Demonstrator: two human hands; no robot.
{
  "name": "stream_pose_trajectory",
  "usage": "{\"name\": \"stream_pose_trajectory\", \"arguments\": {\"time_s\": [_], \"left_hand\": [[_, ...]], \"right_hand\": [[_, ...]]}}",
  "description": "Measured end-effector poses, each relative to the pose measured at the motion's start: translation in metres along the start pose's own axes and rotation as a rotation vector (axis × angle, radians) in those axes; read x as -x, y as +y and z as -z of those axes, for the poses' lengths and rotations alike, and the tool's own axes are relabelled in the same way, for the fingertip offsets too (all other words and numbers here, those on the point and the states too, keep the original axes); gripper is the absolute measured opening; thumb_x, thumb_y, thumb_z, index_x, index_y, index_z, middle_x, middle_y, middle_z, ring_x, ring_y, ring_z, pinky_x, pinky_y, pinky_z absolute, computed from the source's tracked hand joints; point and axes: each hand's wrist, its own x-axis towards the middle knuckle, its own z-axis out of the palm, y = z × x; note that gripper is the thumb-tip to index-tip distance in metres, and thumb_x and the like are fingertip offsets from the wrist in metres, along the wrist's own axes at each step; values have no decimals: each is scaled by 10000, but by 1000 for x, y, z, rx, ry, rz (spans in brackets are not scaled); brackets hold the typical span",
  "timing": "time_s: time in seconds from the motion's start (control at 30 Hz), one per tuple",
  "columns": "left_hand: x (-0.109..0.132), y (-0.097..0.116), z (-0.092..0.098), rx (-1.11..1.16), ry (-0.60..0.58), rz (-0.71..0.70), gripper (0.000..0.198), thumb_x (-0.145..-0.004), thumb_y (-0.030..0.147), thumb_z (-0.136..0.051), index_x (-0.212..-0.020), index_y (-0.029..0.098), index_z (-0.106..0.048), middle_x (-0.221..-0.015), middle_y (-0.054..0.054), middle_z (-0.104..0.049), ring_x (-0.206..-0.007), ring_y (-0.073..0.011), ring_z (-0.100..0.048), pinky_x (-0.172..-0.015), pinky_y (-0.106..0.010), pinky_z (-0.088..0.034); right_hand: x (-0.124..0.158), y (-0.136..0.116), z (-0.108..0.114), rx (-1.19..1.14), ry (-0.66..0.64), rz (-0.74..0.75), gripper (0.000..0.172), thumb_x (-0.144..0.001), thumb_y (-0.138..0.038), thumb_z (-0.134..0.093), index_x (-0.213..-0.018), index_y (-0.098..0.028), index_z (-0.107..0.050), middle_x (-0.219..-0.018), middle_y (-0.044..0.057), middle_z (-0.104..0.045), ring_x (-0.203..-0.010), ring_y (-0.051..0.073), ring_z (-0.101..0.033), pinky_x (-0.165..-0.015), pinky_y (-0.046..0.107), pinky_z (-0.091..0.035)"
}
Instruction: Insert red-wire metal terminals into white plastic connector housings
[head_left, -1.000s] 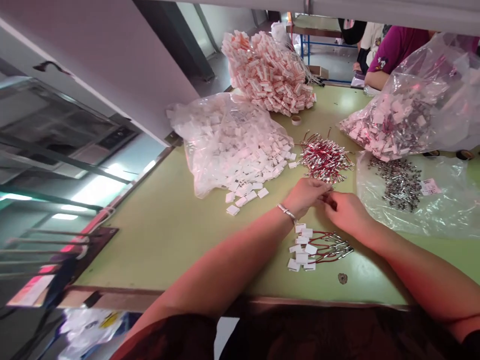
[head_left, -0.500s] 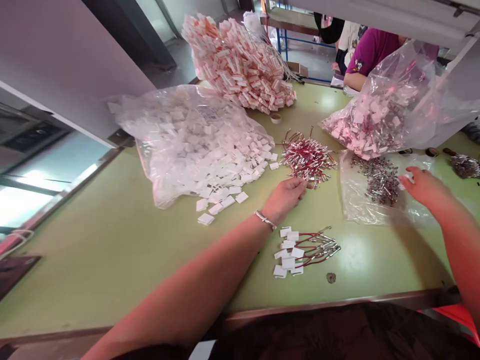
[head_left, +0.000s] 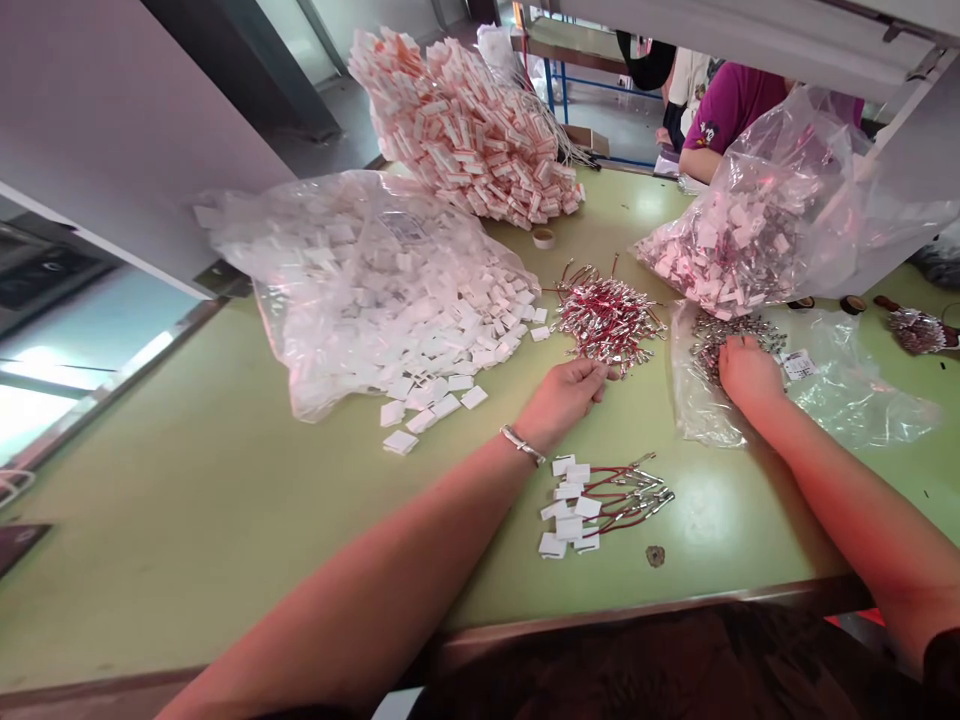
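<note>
On the tabletop (head_left: 300, 560), a clear plastic sheet (head_left: 862, 400) lies just beside a heap of red wires (head_left: 607, 315). The left hand (head_left: 566, 395) is at the heap's near edge; the right hand (head_left: 750, 375) is among small metal pieces (head_left: 705, 348) on the sheet. Whether either hand's fingers grip anything, I cannot tell. A light pinch should separate single pieces best.
</note>
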Motion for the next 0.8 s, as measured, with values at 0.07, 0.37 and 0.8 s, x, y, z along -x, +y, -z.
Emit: {"name": "stream_pose_trajectory", "arguments": {"time_s": [0.07,0.37,0.8], "left_hand": [[0,0,0,0,-1,-3,312,-789,427,-578,-831,129,-662,-558,42,-442,-439,-53,-321,-428,-190,-232],[2,2,0,-63,-1,-38,290,-787,396,-590,-895,146,-689,-551,39,-470,-467,-68,-344,-452,-203,-260],[8,2,-8,-80,-72,-174,261,-793,374,-613,-837,134,-708,-589,27,-532,-532,-81,-395,-518,-226,-325]], "right_hand": [[-3,-8,1,-39,29,32,368,-955,-273,-301,-1084,-97,-599,-1062,193,-626,-792,241,-649,-637,310,-425],[-20,8,15,-387,60,35,182,-816,-340,-532,-853,-247,-685,-766,23,-711,-658,202,-607,-549,290,-352],[34,-48,40,-1245,-106,254,206,-775,-291,-597,-950,-196,-648,-753,18,-692,-633,146,-609,-627,298,-474]]}}
